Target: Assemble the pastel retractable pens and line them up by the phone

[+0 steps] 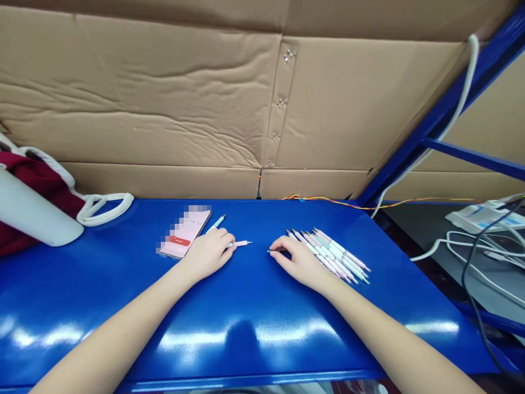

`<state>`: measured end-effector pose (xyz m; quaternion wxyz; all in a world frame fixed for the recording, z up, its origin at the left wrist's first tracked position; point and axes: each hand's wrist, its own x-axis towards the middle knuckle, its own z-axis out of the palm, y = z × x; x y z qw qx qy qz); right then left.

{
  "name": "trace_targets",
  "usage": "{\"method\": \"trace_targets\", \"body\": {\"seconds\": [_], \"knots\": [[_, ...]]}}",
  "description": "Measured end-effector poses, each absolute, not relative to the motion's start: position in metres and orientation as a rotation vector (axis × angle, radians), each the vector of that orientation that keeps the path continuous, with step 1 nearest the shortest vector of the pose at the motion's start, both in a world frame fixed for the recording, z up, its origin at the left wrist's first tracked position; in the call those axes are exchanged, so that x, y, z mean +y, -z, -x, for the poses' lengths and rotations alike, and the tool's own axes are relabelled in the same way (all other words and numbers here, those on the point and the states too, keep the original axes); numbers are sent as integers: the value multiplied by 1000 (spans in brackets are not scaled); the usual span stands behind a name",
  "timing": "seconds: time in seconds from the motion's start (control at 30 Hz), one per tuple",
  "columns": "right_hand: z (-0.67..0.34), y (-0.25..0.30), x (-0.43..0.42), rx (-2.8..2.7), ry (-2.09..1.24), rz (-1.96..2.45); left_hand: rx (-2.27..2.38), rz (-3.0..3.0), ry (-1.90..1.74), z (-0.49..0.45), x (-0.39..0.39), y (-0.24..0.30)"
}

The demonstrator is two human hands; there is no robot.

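My left hand (211, 250) is closed on a pale pink-and-white pen (241, 243), whose tip points right. Just beyond its knuckles lies a light blue pen (217, 222), partly hidden by the hand. Slightly to the right, my right hand (298, 261) has thumb and forefinger curled towards each other. A tiny dark piece (269, 251) shows at those fingertips, too small to name. Beside and partly behind this hand, several pastel pens (338, 254) lie slanted side by side on the blue table.
A phone (184, 232) with a lit screen lies left of my left hand. At the far left are a white cylinder (36, 210) and a dark red bag (45, 180) with white straps. Cables (471, 246) lie at the right, and cardboard (184, 98) lines the back.
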<state>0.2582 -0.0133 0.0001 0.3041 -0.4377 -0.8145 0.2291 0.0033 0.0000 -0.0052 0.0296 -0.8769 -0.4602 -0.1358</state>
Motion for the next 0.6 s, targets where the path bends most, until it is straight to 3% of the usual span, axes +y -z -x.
{"method": "trace_targets", "body": {"seconds": [0.6], "knots": [[-237,3,-28,-2408,-376,1041,-1187,2890,631,-37,-27,2]]}}
